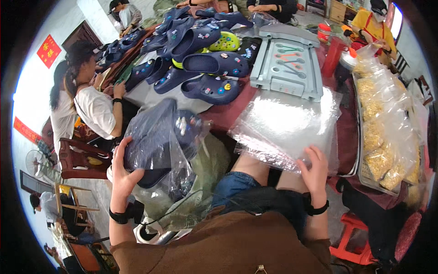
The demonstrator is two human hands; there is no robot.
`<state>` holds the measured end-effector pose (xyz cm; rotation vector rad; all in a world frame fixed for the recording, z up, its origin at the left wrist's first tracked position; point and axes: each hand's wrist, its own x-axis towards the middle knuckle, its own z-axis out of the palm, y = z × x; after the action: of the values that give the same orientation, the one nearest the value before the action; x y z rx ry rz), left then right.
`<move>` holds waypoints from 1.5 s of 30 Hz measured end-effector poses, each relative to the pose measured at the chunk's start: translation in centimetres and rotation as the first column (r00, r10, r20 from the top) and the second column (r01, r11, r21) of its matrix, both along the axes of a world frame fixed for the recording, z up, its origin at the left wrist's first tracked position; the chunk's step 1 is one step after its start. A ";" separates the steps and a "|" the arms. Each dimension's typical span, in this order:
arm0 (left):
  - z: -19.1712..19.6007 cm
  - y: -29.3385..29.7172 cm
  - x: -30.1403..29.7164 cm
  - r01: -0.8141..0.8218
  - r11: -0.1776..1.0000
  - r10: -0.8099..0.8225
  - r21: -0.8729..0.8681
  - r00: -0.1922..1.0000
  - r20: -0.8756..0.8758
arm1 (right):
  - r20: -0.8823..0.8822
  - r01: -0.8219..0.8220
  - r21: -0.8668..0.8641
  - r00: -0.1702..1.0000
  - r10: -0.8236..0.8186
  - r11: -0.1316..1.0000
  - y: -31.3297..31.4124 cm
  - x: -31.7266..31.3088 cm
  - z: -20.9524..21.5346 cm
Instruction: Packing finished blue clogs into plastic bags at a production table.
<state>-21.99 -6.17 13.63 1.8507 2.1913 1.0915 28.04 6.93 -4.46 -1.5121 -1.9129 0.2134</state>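
Observation:
At the left, my left hand (122, 171) grips the side of a clear plastic bag with navy clogs (153, 132) inside; small charms show on one of them. My right hand (315, 171) is at the near right edge of a stack of clear plastic bags (273, 123), fingers apart, thumb toward the stack. Whether it touches the top bag, I cannot tell. Behind the bagged clogs lies a heap of navy clogs (214, 64) decorated with charms. A bright green clog (225, 42) sits among them.
A grey plastic folding stool (287, 64) lies behind the bags. To the right are a red cylinder (334, 57), a dark red-lidded jar (345, 66) and a tray (365, 171) of yellow-filled bags. A green sack (210, 160) stands below the clogs. People sit left and far; a red stool (351, 242) is lower right.

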 end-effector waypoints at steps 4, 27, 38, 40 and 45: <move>-1.9 -2.8 -3.2 -0.124 0.971 0.047 -0.205 0.938 -0.343 | -0.029 0.019 -0.002 0.999 -0.019 1.000 -0.2 -0.5 -0.1; -25.8 -5.1 -9.8 0.166 0.497 -0.087 -0.852 0.986 0.141 | -0.046 0.054 0.067 0.998 -0.051 0.996 -0.7 -1.0 -1.2; -26.9 3.3 -7.1 0.085 0.198 -0.643 -0.977 0.764 -0.064 | -0.004 -0.019 0.034 1.000 0.019 0.999 -0.3 -0.8 -0.3; -19.5 9.9 -1.1 0.050 0.658 -0.421 -0.751 0.852 -0.312 | 0.004 0.017 0.030 1.000 -0.017 0.999 -0.6 0.0 -0.8; -13.8 21.0 -0.1 0.124 0.973 -0.153 -0.194 0.977 -0.146 | -0.011 -0.015 0.068 1.000 0.016 0.998 -0.6 -0.8 -0.5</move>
<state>-22.04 14.86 -0.15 2.0346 2.1201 0.7124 27.29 6.28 -4.92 -1.4486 -1.9040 0.1625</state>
